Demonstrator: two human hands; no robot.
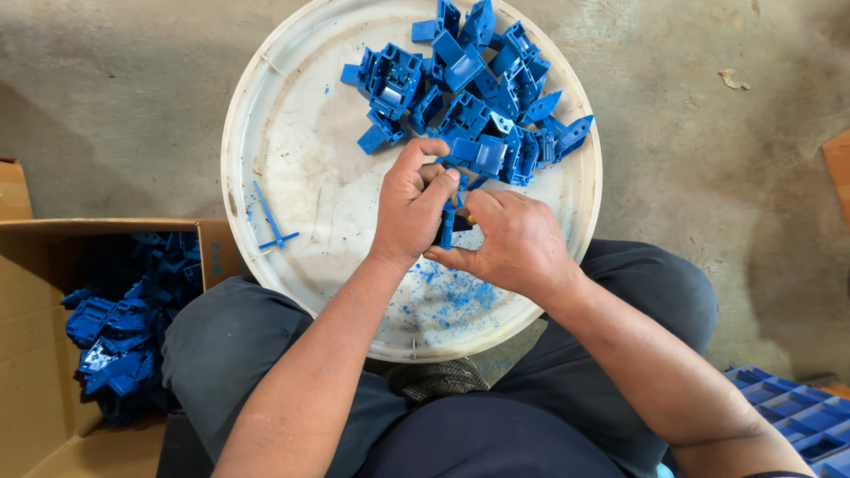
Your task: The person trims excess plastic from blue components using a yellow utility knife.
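Blue plastic part (447, 226) sits pinched between both my hands, over the middle of the round white tray (292, 133) on my lap — my left hand (412, 208) closes on it from above, my right hand (518, 243) grips its lower end. Just beyond my fingers lies a heap of blue parts (469, 88). A thin blue sprue (273, 226) rests on the tray's left, shavings (452, 296) nearer me — a cardboard box (35, 354) of parts stands far left.

Both bare forearms reach forward from the lap and meet over the middle. The left hand (413, 205) arches palm-down, knuckles raised, its fingers curled and pinched shut. The right hand (513, 241) lies just beside it, touching, fingers bent inward and closed in a grip.
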